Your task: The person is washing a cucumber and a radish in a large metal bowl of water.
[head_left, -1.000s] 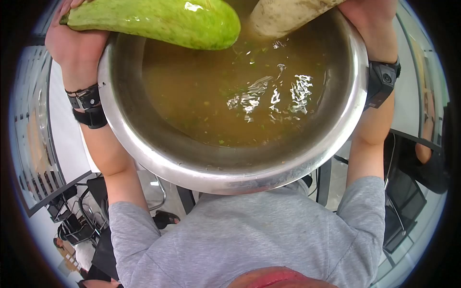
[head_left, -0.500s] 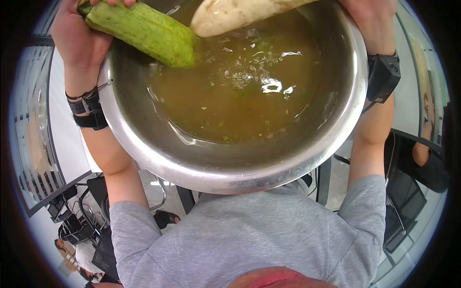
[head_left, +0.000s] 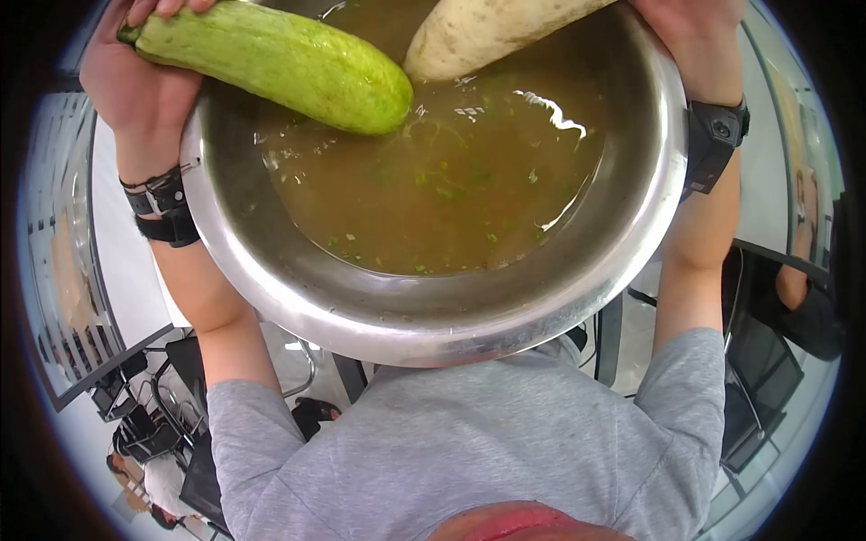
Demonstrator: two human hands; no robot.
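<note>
My left hand [head_left: 149, 77] is closed around the stem end of a green zucchini [head_left: 280, 63]. Wet and shiny, the zucchini slants over a large steel basin [head_left: 433, 338], its blunt end just over the murky water [head_left: 424, 198]. A white radish [head_left: 492, 36] reaches in from the top right, its tip close to the zucchini's end. The radish's other end meets my right hand [head_left: 690, 41] at the basin's right rim. That hand's fingers are mostly cut off by the top edge, but it appears closed on the radish.
Green bits float in the brownish water. The basin's near rim comes close to my grey shirt [head_left: 469, 442]. White tabletop [head_left: 131, 252] shows at the left, with chairs [head_left: 149, 424] below it. Another person's arm [head_left: 794, 284] is at the far right.
The zucchini's end has risen out of the water and shifted right. The radish's tip has moved right and slightly down. The water's splashing has calmed.
</note>
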